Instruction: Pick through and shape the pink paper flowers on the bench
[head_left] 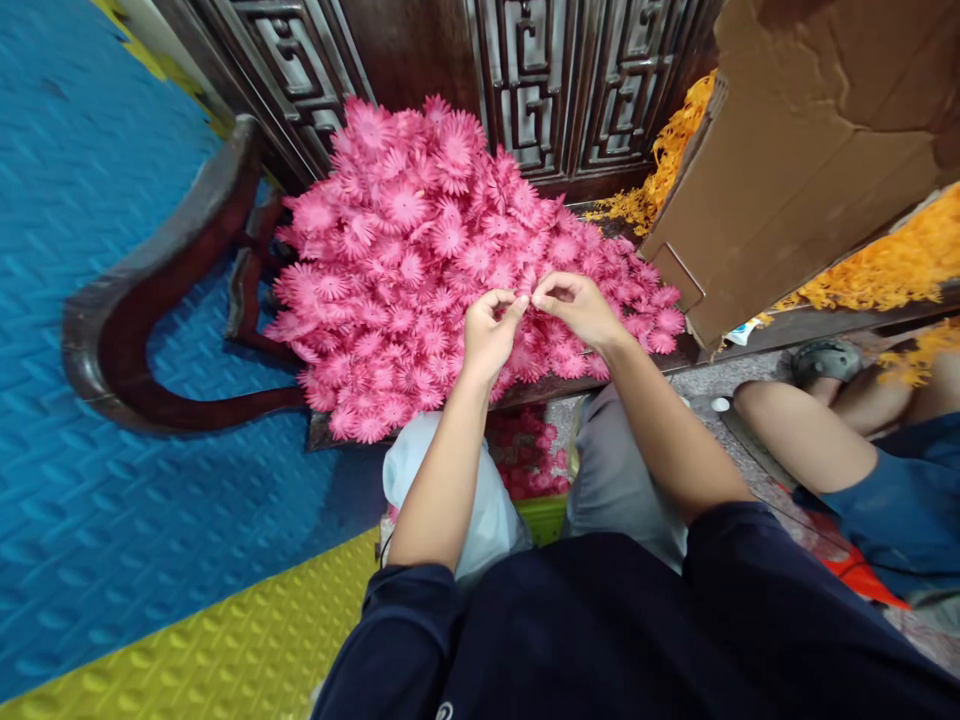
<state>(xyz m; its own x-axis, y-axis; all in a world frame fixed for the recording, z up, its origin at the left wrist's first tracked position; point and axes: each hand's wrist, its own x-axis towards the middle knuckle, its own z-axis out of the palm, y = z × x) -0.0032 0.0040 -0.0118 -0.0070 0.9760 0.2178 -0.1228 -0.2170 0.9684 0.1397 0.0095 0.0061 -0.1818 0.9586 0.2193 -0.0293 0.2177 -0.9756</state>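
A large heap of pink artificial flowers (405,210) lies on a dark carved wooden bench. Over the right part of the heap, my left hand (493,328) and my right hand (576,305) meet, fingertips almost touching. Each hand has thumb and forefinger pinched together. A small pink piece shows between the two pinches, and both hands seem to hold it; its exact shape is too small to make out.
The bench's curved armrest (112,350) stands at the left above blue matting. A cardboard sheet (795,150) leans at the right, with orange material (877,262) around it. Another person's bare knee (802,430) is at the right. Between my legs, a green container (544,515) shows.
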